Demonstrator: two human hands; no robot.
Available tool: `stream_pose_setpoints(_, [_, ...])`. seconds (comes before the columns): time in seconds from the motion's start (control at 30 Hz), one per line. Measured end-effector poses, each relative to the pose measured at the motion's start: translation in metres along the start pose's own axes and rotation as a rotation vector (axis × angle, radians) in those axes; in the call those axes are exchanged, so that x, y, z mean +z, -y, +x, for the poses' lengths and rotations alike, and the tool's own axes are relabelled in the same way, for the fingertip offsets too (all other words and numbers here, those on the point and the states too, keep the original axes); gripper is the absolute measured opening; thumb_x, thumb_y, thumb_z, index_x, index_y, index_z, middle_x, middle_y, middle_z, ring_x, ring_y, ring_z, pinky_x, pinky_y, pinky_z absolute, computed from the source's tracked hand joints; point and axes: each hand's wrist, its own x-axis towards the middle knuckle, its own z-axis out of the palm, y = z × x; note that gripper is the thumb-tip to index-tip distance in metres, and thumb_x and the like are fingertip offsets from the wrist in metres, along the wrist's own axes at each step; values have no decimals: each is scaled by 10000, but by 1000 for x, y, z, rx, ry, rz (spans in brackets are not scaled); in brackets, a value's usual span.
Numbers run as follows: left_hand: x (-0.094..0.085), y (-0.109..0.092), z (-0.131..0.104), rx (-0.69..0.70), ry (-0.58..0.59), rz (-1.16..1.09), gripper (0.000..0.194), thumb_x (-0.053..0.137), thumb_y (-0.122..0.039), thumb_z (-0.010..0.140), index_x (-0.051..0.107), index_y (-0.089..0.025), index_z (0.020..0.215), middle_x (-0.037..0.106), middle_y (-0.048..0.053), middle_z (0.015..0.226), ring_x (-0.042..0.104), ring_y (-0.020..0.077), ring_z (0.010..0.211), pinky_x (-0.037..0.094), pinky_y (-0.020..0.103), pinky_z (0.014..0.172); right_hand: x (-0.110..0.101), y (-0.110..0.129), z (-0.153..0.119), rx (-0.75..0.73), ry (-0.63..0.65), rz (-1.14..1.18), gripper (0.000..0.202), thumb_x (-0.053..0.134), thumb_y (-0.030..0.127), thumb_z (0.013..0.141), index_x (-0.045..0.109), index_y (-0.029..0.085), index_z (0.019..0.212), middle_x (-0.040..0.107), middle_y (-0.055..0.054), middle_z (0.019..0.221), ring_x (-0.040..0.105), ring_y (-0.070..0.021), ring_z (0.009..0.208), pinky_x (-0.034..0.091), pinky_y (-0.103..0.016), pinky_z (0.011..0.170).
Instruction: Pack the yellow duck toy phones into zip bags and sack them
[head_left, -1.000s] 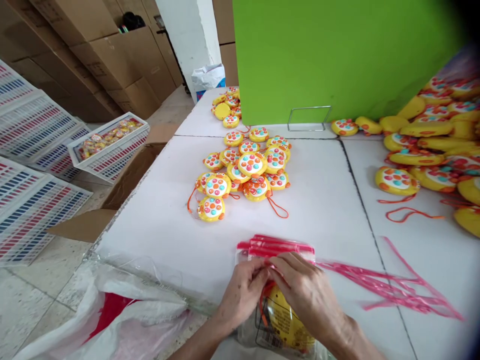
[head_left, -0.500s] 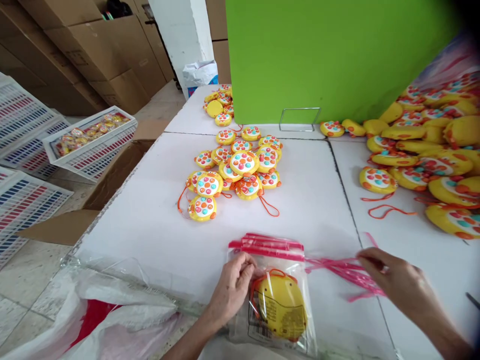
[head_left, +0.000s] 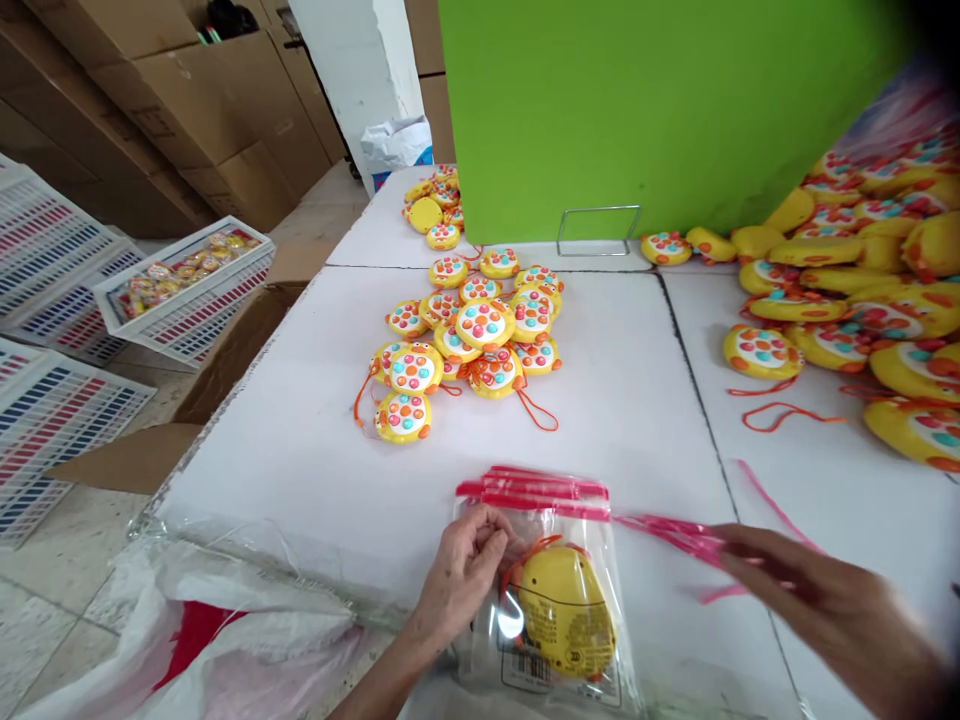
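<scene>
Near: clear flat plastic bag, red-topped (head_left: 600,535), on table (head_left: 315,450), round yellow plastic toy (head_left: 570,610) inside. Left hand (head_left: 463,565) has thumb and fingers pinched at bag's upper left. Right hand (head_left: 825,600), beside it at bag top a second ago, now well right, blurred, fingertips at glossy pink plastic strips (head_left: 667,533); cannot tell if gripping. Farther: pile of yellow toys with coloured dots (head_left: 484,325), unchanged. Far: upright green panel (head_left: 637,110).

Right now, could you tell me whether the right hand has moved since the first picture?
Yes: the right hand has moved right, off the bag to the pink strips, and crosses the dark table seam.
</scene>
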Motion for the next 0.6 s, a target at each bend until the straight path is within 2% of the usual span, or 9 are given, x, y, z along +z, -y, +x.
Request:
stream_pose_setpoints(0.1, [0,2,0,10,-20,25,134,525,-307,873,525,-186,815,701,51,818,672,185,761,518,288,701,44,49,2,-58,253,31,340,595,527,806,700,244,960,708,-32,772,626,-186,621,509,-287,557])
stream_pose_setpoints(0.13, [0,3,0,10,-23,32,132,526,-304,872,528,-185,813,701,53,822,671,186,762,517,287,697,53,61,3,-92,297,15,311,589,511,817,697,242,931,695,-15,744,612,-171,606,499,-271,549])
stream_pose_setpoints(0.17, [0,3,-1,6,-24,33,135,527,-304,870,529,-184,810,700,56,823,670,187,757,517,287,692,59,71,4,-124,285,-15,296,589,499,822,689,241,926,676,-1,712,594,-157,578,488,-258,534])
stream_pose_setpoints(0.23, [0,3,-1,-2,-21,24,151,531,-316,867,534,-178,805,697,62,820,666,188,744,519,294,688,64,85,4,-187,158,-84,296,572,488,840,665,238,971,635,14,681,553,-136,517,464,-245,499])
stream_pose_setpoints(0.3, [1,2,-1,-1,-9,5,171,536,-330,866,541,-170,805,694,68,824,666,190,752,520,309,713,62,94,3,-280,66,-139,303,525,468,885,624,244,1063,637,7,756,535,-122,501,458,-244,502])
stream_pose_setpoints(0.33, [1,1,-1,4,-1,-8,179,537,-334,867,545,-166,808,693,70,824,667,192,766,518,314,730,62,97,2,-339,92,-157,294,502,446,908,603,251,1103,652,-3,827,547,-119,518,465,-246,524])
stream_pose_setpoints(0.43, [3,-3,-1,30,4,-23,188,542,-334,869,556,-156,810,689,70,817,664,193,796,506,307,748,69,106,-2,-488,303,-205,222,498,357,926,593,247,1093,689,-25,936,632,-155,656,495,-272,618])
stream_pose_setpoints(0.53, [4,-4,-4,10,20,-73,196,543,-341,872,551,-156,809,689,72,821,659,182,763,502,293,715,80,112,-9,-489,426,-256,45,562,251,872,600,228,863,682,1,773,645,-179,680,486,-275,604])
stream_pose_setpoints(0.6, [6,-2,-6,-25,25,-135,201,539,-354,873,540,-161,820,691,71,824,659,176,732,507,290,687,82,113,-14,-470,450,-239,92,578,220,853,570,230,762,622,37,646,591,-143,567,448,-240,535])
